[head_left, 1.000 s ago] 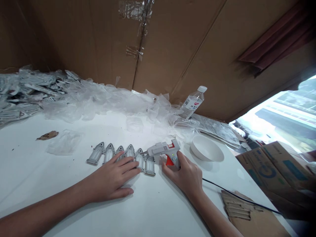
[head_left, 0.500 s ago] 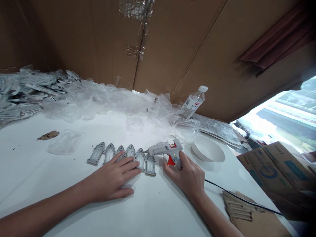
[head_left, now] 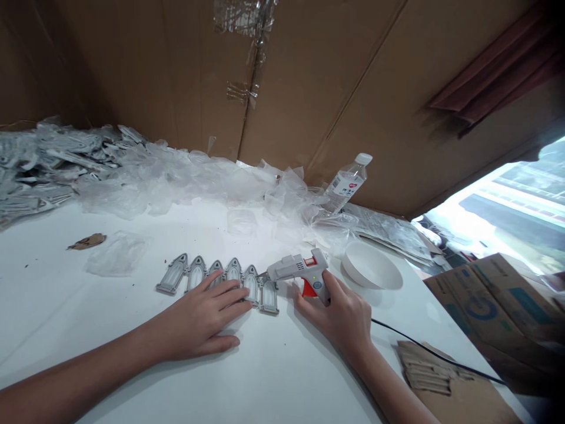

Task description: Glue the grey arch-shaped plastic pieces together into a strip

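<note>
Several grey arch-shaped pieces [head_left: 173, 274] lie side by side in a row on the white table [head_left: 282, 377]. My left hand [head_left: 207, 318] rests over the middle ones, palm down, fingers spread, partly covering them. In my right hand [head_left: 342, 312] is a white hot glue gun [head_left: 293, 268] with a red trigger, its grip wrapped by the fingers. The gun's nozzle points left, at the top of the rightmost piece [head_left: 269, 295]; whether it touches cannot be made out. A black cord [head_left: 424, 345] runs from behind my right wrist.
Behind the glue gun stand a white bowl [head_left: 371, 268] and a tilted plastic bottle [head_left: 346, 185]. Clear plastic bags [head_left: 198, 176] line the cardboard wall [head_left: 176, 70]. More grey pieces [head_left: 57, 156] are heaped at the far left. Torn cardboard [head_left: 428, 377] lies at the right edge.
My right hand and the glue gun have shifted slightly to the right, the nozzle moving toward the rightmost piece. My left hand has stayed in place.
</note>
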`<act>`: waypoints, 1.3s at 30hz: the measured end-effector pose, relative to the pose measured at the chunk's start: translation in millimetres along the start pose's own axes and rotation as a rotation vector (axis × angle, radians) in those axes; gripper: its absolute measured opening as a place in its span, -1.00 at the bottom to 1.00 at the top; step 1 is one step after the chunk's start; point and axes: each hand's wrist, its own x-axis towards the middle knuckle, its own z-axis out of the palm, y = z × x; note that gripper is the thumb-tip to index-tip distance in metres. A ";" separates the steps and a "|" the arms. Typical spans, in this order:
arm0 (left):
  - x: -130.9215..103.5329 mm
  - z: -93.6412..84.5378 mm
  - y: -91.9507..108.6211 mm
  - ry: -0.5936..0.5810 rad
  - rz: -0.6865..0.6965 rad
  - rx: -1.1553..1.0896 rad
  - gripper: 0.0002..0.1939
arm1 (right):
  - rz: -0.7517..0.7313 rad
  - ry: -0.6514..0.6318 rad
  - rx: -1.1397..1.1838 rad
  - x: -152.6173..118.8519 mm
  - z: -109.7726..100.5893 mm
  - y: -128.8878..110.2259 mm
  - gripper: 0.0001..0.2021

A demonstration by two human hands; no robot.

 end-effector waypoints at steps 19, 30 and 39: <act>-0.2 -1.5 -3.3 0.046 -0.013 -0.008 -0.59 | 0.351 -0.229 0.284 4.4 -5.4 6.5 -0.54; 0.6 -0.8 -2.4 0.058 -0.018 -0.022 -0.60 | 0.256 -0.220 0.145 0.3 -1.2 3.3 -0.52; 0.1 -1.0 -2.8 0.035 -0.021 -0.016 -0.59 | 0.165 -0.255 0.091 0.3 -1.1 2.1 -0.55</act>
